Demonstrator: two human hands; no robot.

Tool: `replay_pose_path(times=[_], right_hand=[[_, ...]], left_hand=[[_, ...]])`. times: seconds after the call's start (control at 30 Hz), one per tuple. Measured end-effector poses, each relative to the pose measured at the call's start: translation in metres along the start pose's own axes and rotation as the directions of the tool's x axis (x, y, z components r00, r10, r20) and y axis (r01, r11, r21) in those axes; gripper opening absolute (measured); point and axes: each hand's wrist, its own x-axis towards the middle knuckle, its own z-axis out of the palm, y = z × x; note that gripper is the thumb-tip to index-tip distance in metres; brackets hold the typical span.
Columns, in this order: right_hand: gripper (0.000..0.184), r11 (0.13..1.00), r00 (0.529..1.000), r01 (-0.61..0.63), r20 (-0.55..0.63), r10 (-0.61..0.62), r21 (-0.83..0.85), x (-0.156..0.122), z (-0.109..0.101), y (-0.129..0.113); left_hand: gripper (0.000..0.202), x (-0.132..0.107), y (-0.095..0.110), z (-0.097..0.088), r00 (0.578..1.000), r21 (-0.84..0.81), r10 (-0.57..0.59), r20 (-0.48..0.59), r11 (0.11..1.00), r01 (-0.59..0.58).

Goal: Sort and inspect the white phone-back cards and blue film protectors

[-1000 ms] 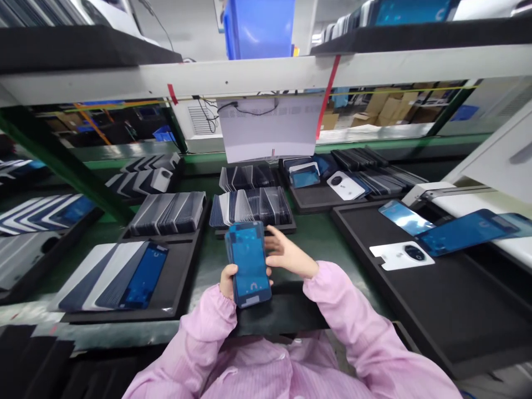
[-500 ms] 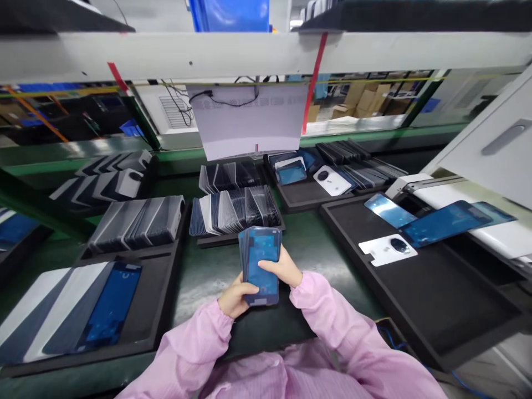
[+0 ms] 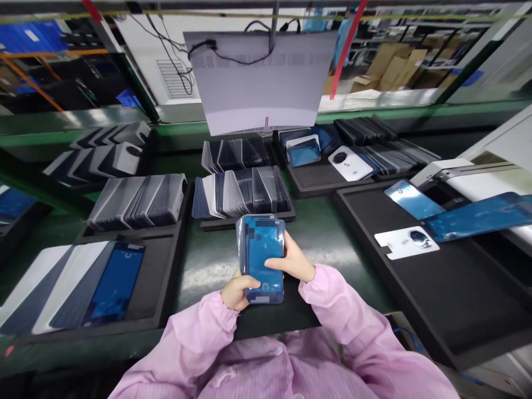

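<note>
A stack of blue phone-sized panels (image 3: 264,244), slightly fanned at its left side, is held between my two hands above the green bench (image 3: 208,260). My left hand (image 3: 238,289) grips its lower left corner, thumb on the front face. My right hand (image 3: 296,259) clasps the right edge, its thumb lying across the top panel and its other fingers hidden behind. Just beyond the stack, a black tray (image 3: 224,223) carries rows of upright thin panels (image 3: 245,191).
To the left, a black foam tray (image 3: 155,277) holds overlapping white and blue panels (image 3: 116,282). At right, another black tray (image 3: 449,299) bears a white phone back cover (image 3: 407,243) and blue panels (image 3: 477,216). A monitor's back (image 3: 261,83) hangs ahead.
The view has tilted downward, so the upper shelf has left the picture. Both hands keep hold of the stack, and its top panel appears shifted slightly, showing more fanned edges.
</note>
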Motion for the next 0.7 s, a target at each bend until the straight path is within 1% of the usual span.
replay_pose_path(times=[0.03,0.1,0.17,0.23,0.33,0.4,0.5,0.57,0.63,0.7], right_hand=[[0.082,1.0,1.0,-0.026,-0.005,0.026,0.007,0.001,0.0,0.0],[0.065,0.995,0.995,-0.097,0.003,0.097,0.025,0.002,0.001,-0.002],[0.045,0.987,0.989,-0.148,0.018,0.147,0.059,0.004,-0.001,-0.003],[0.036,0.98,0.987,-0.16,-0.005,0.162,0.121,0.005,-0.006,-0.005],[0.041,0.962,0.982,-0.146,-0.085,0.17,0.232,0.008,-0.018,-0.005],[0.045,0.951,0.979,-0.123,-0.125,0.163,0.282,0.009,-0.022,-0.005],[0.044,0.972,0.981,-0.069,-0.164,0.108,0.227,0.009,-0.016,-0.003],[0.043,0.983,0.991,-0.069,-0.106,0.087,0.168,0.008,-0.007,-0.001],[0.041,0.986,0.994,-0.102,-0.014,0.105,0.135,0.008,0.0,0.001],[0.039,0.984,0.992,-0.125,0.018,0.124,0.125,0.007,0.001,0.002]], left_hand=[[0.069,0.0,0.001,0.001,0.998,0.021,0.041,-0.053,0.999,-0.039],[0.067,0.0,0.006,0.003,0.985,0.048,0.117,-0.128,0.993,-0.111],[0.066,-0.001,0.012,0.003,0.975,0.038,0.166,-0.15,0.986,-0.162],[0.066,-0.001,0.018,0.001,0.967,0.02,0.194,-0.163,0.981,-0.193],[0.066,-0.001,0.023,-0.002,0.954,0.031,0.213,-0.209,0.977,-0.212],[0.065,-0.001,0.023,-0.002,0.952,0.044,0.219,-0.212,0.976,-0.215],[0.063,-0.001,0.02,0.002,0.962,0.059,0.223,-0.158,0.975,-0.216],[0.064,-0.002,0.016,0.004,0.965,0.08,0.233,-0.12,0.971,-0.225],[0.065,-0.002,0.013,0.004,0.965,0.096,0.248,-0.086,0.966,-0.239],[0.064,-0.003,0.012,0.002,0.968,0.077,0.242,-0.072,0.968,-0.237]])
